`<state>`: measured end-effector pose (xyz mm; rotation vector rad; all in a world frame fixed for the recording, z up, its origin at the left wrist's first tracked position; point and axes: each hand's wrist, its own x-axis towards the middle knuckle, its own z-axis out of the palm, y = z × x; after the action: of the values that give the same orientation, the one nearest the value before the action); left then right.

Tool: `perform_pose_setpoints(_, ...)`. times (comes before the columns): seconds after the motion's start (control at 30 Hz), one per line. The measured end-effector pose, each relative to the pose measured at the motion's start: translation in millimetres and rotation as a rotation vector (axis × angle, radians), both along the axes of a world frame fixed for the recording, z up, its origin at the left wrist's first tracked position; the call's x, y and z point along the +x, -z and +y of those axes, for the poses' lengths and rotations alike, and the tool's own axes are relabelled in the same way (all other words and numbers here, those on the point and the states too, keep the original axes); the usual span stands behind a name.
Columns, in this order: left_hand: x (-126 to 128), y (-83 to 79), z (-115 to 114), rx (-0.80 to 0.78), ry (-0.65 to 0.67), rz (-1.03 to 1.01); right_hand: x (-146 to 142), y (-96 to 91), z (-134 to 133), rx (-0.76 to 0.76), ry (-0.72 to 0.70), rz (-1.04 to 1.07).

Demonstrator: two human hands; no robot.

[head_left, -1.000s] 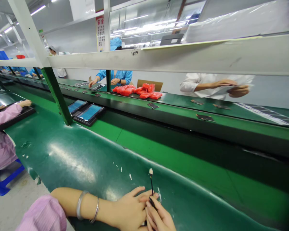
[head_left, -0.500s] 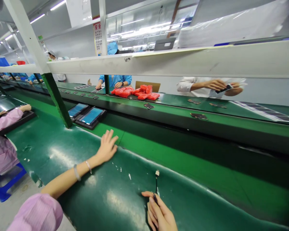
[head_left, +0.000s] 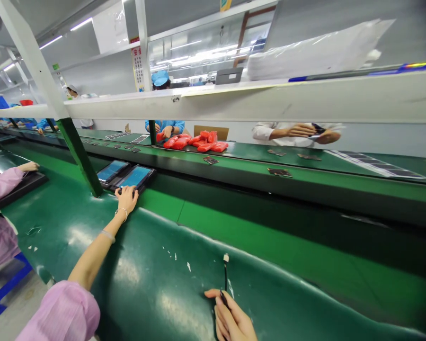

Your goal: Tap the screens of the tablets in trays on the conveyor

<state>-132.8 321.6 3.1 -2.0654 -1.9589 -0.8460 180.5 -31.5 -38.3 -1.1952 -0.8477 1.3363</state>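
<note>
My left hand (head_left: 127, 200) has its fingers curled over the near edge of a black tray (head_left: 149, 176), which holds a flat panel with a blue face (head_left: 135, 175). A second black tray with a similar blue panel (head_left: 112, 170) lies just left of it. At the bottom of the view, my right hand (head_left: 234, 318) is closed around a thin black cable-like piece (head_left: 226, 278) with a small whitish block at its end. The index finger points left. What lies inside the right palm is hidden.
A green post (head_left: 81, 158) stands left of the trays, below a white beam (head_left: 213, 104). Red packets (head_left: 199, 141) and dark flat boards (head_left: 279, 172) lie on the raised far bench. Co-workers sit opposite; one in pink (head_left: 7, 184) works at the left.
My left hand has moved left and away from me, from above the bench edge to the nearer tray. The right hand stays nearly in place with the black piece. The view has shifted slightly.
</note>
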Motion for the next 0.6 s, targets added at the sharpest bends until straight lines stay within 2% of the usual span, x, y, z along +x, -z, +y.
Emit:
perform_pose_setpoints(0.2, -2, -4.6, -3, 0.063, -0.025, 0.007, -4, -4.1, -1, 0.001, 0.049, 0.002)
perform_pose_setpoints(0.4, -3, -1.6, -8, 0.040, 0.069, 0.032, -1, -11.5, -3, 0.008, -0.011, -0.001)
perform_pose_setpoints(0.6, -18, -4.1, -11, 0.138, -0.079, -0.038, -2, -11.1, -5, 0.027, -0.026, -0.010)
